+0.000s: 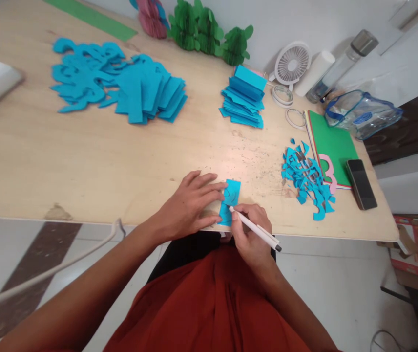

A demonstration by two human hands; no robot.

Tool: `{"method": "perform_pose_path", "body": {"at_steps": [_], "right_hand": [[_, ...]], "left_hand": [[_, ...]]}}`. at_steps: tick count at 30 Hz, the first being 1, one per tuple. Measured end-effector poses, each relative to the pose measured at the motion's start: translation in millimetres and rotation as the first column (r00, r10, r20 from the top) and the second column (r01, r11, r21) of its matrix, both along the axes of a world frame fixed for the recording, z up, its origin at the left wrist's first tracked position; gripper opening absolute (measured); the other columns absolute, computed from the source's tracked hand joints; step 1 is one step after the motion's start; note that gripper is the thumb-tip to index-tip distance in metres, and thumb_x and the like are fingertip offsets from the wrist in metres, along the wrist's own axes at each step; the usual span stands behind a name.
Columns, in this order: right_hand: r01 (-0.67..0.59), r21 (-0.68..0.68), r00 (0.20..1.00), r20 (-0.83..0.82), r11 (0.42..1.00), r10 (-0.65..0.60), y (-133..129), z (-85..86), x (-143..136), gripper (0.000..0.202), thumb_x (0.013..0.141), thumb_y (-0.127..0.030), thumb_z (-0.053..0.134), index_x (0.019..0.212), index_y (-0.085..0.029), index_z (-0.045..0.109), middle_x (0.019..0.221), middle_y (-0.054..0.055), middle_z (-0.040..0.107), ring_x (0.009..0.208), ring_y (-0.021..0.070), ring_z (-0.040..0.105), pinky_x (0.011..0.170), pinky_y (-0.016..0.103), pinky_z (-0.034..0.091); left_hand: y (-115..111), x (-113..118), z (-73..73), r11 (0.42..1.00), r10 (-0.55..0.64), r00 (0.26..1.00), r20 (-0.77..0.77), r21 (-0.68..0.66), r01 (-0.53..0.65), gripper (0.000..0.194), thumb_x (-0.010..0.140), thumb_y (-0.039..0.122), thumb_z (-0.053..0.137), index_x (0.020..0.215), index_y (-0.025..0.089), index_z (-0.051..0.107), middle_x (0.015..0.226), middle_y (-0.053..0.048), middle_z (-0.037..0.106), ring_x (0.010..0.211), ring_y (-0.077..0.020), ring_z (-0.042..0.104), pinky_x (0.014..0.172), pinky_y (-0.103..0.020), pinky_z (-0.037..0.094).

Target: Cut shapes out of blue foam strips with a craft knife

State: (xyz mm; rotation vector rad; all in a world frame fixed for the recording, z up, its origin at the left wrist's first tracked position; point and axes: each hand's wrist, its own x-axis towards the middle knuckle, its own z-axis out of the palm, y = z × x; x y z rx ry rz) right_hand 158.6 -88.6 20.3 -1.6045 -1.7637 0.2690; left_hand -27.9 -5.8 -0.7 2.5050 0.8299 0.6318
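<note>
A small blue paper strip point(233, 189) with dark curved pen lines lies at the table's front edge. My left hand point(194, 200) rests palm down, fingers spread, its fingertips on the strip's left side. Pinched in my right hand point(253, 232) is a white pen point(258, 231), its tip at the strip's right side. Behind lie a stack of folded blue paper point(244, 100), a pile of blue cut-out shapes point(84, 73) and overlapping blue rectangles point(148, 93). Blue scraps point(306, 173) are heaped to the right.
Along the wall stand green paper ornaments point(207, 32), a white fan point(292, 64) and a bottle point(343, 66). Tape rolls point(282, 96), a clear pouch point(363, 115), green sheets point(333, 146), a pink cut-out point(328, 171) and a phone point(362, 184) are at the right. A white cable point(55, 269) hangs front left.
</note>
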Motion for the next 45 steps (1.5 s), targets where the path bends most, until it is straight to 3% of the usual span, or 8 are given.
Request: {"method": "perform_pose_path", "body": {"at_steps": [21,45], "right_hand": [[-0.027,0.068,0.996,0.081,0.997,0.022,-3,4.9,1,0.012,0.091,-0.017,0.052,0.082,-0.021,0.059,0.074,0.002,0.065,0.068,0.0167,0.058,0.066,0.031,0.042],[-0.043,0.026,0.995,0.089,0.999,0.04,-4,9.6,0,0.013,0.09,-0.018,0.051,0.079,-0.021,0.057,0.073,0.001,0.064,0.068,0.0167,0.057,0.068,0.031,0.042]], "left_hand": [[0,0,-3.3,1.0,-0.003,1.0,-0.013,0.019,0.004,0.037,0.087,0.037,0.061,0.121,0.023,0.057,0.14,-0.006,0.057,0.136,-0.03,0.04,0.116,-0.052,0.018],[0,1,-2.6,1.0,0.006,1.0,-0.019,0.009,-0.006,0.037,0.086,0.039,0.062,0.119,0.023,0.059,0.139,-0.007,0.058,0.136,-0.0302,0.04,0.116,-0.052,0.019]]}}
